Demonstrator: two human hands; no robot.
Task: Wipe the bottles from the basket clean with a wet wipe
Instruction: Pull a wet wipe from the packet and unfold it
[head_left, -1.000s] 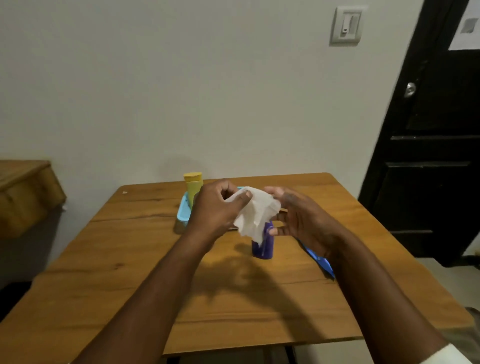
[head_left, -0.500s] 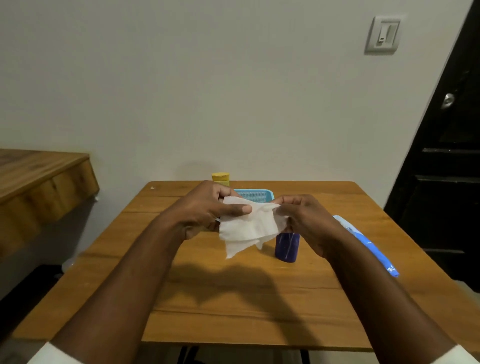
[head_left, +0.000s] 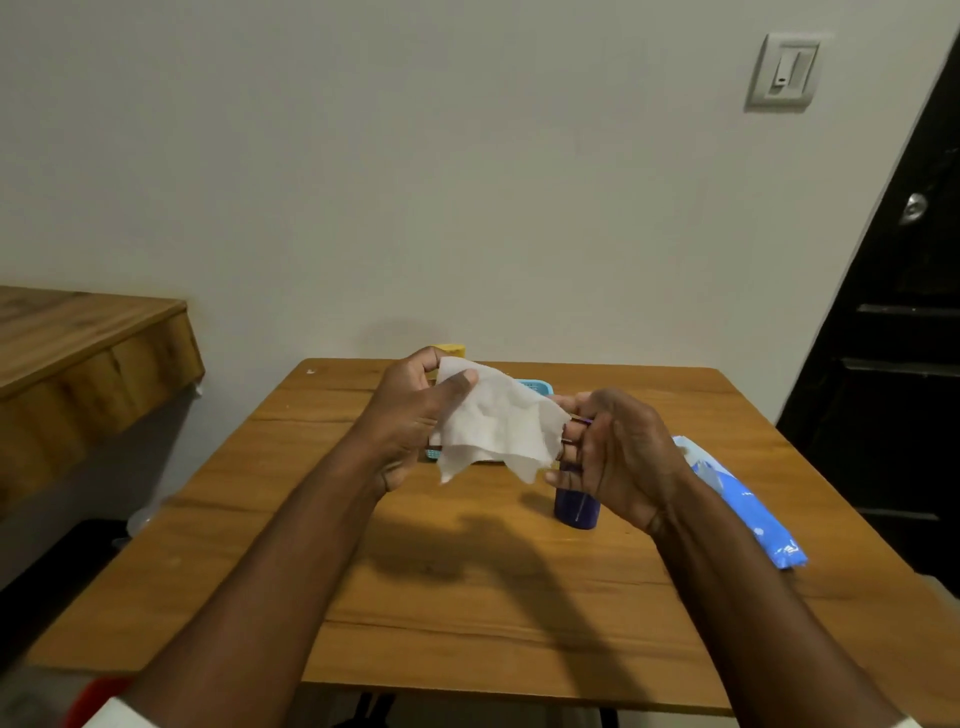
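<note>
Together, left hand (head_left: 410, 415) and right hand (head_left: 618, 457) pinch one wet wipe (head_left: 498, 421) above two bottles.

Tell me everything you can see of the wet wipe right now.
The wet wipe is a white, thin, soft-looking sheet, creased and partly spread open, held in the air above the table. The left hand pinches its upper left corner between thumb and fingers. The right hand is at its right edge, though the exact grip there is hard to make out. Its lower corners hang loose. It hides most of the blue basket behind it and touches no bottle.
</note>
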